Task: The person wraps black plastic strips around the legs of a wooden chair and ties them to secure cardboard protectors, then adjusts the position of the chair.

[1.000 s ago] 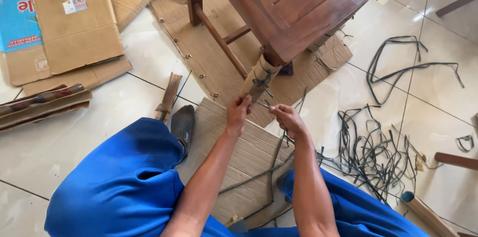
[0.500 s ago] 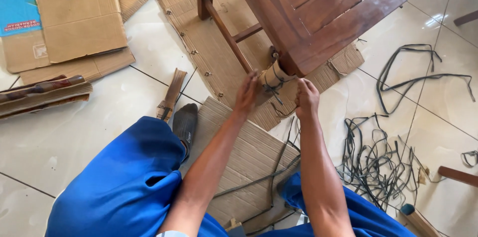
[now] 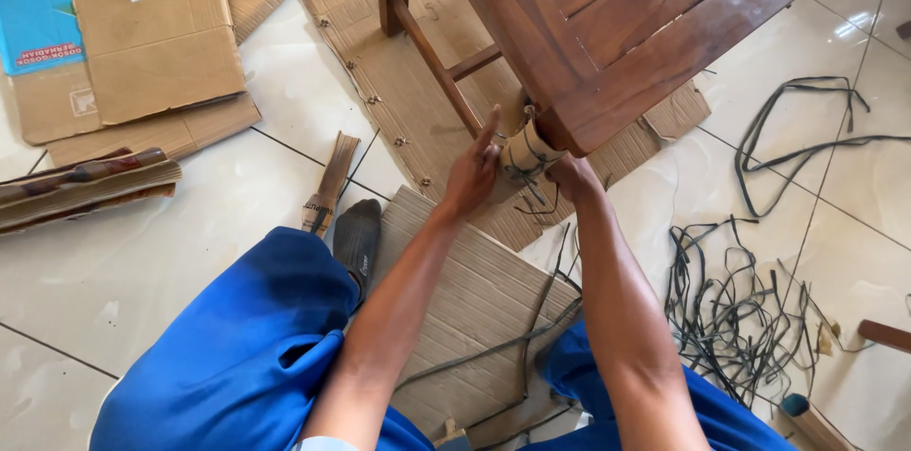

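Evidently the left hand (image 3: 472,176) lies flat, fingers out, against the cardboard wrap (image 3: 525,149) around the wooden table's (image 3: 626,24) leg, while the right hand (image 3: 572,176) sits behind that wrap, its grasp hidden by the leg, so I cannot tell how it holds. Light and bendable, the wrap should crease easily; the thin dark strap (image 3: 531,187) around it looks limp, best pinched near the leg.

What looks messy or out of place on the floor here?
A tangle of dark straps sprawls loose over the tiles at the right, and torn cardboard sheets lie scattered at the upper left.
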